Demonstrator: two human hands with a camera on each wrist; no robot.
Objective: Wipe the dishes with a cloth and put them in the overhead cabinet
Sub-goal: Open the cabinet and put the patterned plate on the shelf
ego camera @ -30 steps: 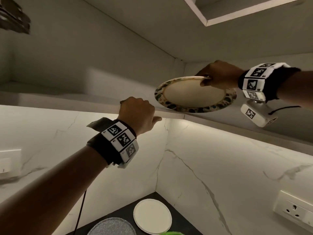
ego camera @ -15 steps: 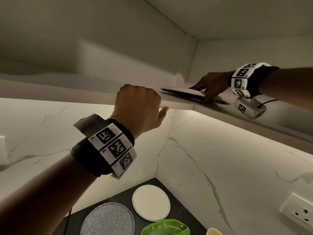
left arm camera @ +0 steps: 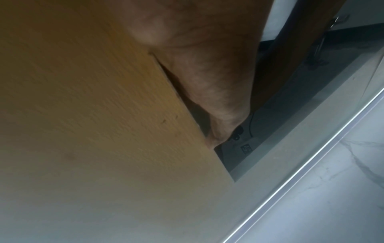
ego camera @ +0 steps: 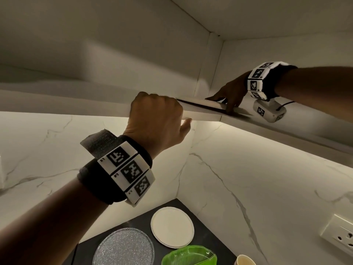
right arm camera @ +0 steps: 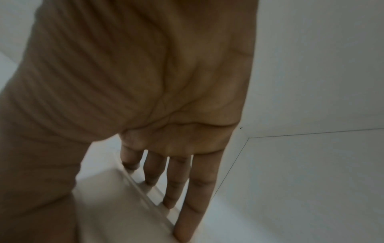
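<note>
The patterned plate (ego camera: 198, 103) lies flat on the overhead cabinet's shelf (ego camera: 286, 129), seen edge-on from below. My right hand (ego camera: 226, 101) reaches into the cabinet with straight fingers resting on the plate's rim; in the right wrist view the fingertips (right arm camera: 182, 230) touch the pale plate (right arm camera: 116, 205). My left hand (ego camera: 158, 113) grips the lower edge of the open cabinet door (ego camera: 76, 104), fingers curled over it. The left wrist view shows the thumb (left arm camera: 207, 82) against the door panel (left arm camera: 93, 115). No cloth is in view.
On the dark counter below stand a white plate (ego camera: 172, 226), a textured glass plate (ego camera: 124, 249), a green dish (ego camera: 189, 255) and a cup (ego camera: 245, 262). Marble walls meet in a corner. A wall socket (ego camera: 342, 234) sits at the right.
My right hand carried the plate from mid-air into the cabinet and laid it flat on the shelf; its grip on the rim has loosened to straight fingers. The left hand stayed on the door.
</note>
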